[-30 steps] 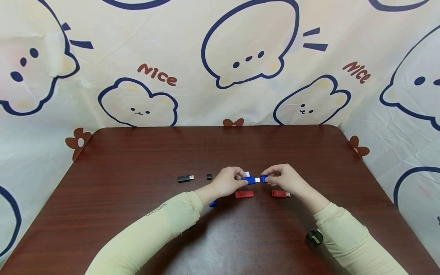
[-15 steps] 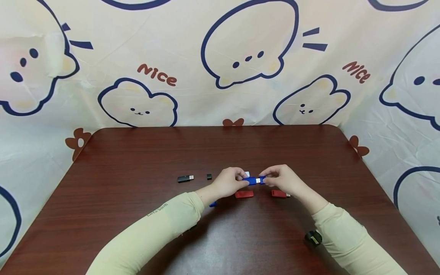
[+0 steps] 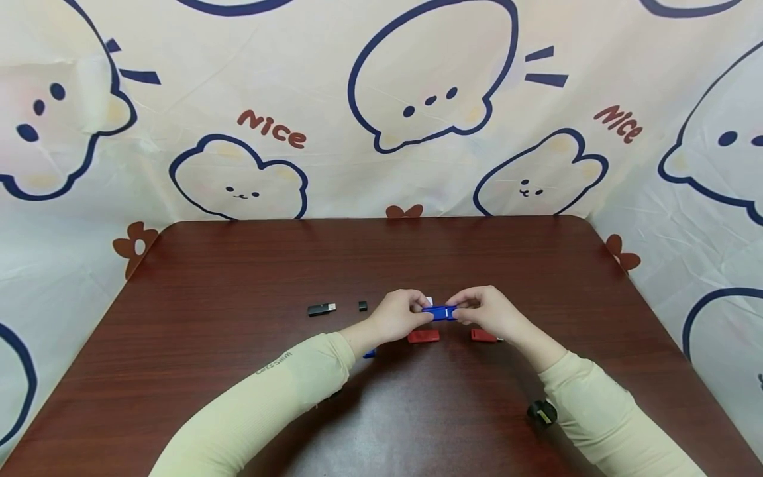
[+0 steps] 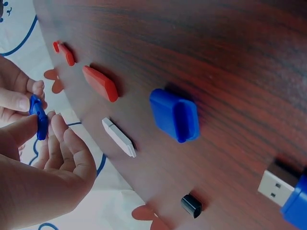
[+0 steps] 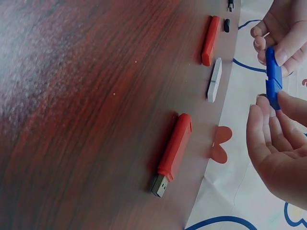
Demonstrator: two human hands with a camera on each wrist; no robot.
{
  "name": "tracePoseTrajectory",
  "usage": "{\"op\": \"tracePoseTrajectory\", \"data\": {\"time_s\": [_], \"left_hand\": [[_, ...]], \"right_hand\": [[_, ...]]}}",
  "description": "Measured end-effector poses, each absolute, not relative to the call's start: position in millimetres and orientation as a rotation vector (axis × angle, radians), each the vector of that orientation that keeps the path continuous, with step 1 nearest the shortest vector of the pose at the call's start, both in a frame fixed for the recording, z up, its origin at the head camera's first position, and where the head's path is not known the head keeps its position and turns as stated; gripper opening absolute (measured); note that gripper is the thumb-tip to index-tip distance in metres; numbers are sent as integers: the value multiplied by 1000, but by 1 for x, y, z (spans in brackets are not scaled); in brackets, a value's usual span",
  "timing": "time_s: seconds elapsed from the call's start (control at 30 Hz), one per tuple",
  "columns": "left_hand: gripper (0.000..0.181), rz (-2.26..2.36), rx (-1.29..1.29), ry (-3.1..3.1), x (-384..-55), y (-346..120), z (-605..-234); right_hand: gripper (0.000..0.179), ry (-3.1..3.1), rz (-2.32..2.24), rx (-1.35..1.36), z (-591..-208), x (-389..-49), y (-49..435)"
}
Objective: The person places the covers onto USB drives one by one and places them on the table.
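Left of the USB stick point(image 3: 440, 313) between the fingers point(image 3: 467, 294), a cap point(image 3: 363, 306) and then a 2nd stick point(image 3: 318, 310) lie on the surface point(image 3: 286, 265).

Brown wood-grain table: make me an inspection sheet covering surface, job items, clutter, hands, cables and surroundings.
Surface: dark brown wood-grain table, with glare on its near side.
Job's things: blue plastic USB stick meeting a blue plastic cap; a pale sliver shows at the join.
Clutter: red USB stick, black USB stick and second blue USB stick, connectors bare; white plastic stick; flat red plastic piece; small black cap; hollow blue cap.
Hands: left hand pinches the blue plastic USB stick; right hand pinches the blue plastic cap.
Cables: nothing seen.
Surroundings: cream backdrop with navy cartoon outlines and red "Nice" lettering.
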State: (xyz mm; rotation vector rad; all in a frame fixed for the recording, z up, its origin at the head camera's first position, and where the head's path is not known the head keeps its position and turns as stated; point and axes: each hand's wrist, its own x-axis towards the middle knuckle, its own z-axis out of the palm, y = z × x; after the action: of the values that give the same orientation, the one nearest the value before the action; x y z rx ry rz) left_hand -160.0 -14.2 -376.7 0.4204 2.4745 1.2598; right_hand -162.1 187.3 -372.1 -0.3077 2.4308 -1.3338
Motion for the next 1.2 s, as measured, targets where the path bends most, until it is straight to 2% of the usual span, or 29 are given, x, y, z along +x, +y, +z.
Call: {"op": "tracePoseTrajectory", "data": {"time_s": [0.5, 0.93, 1.2], "left_hand": [[16, 1286, 438, 2461, -157, -13, -379], [20, 1153, 647, 2670, -153, -13, -381], [19, 1112, 641, 2707, -153, -13, -381]], "right_hand": [[23, 2415, -1357, -310, -368, -159, 185], [21, 2371, -1417, -276, -372, -160, 186], [22, 2685, -1159, -439, -375, -153, 179]]}}
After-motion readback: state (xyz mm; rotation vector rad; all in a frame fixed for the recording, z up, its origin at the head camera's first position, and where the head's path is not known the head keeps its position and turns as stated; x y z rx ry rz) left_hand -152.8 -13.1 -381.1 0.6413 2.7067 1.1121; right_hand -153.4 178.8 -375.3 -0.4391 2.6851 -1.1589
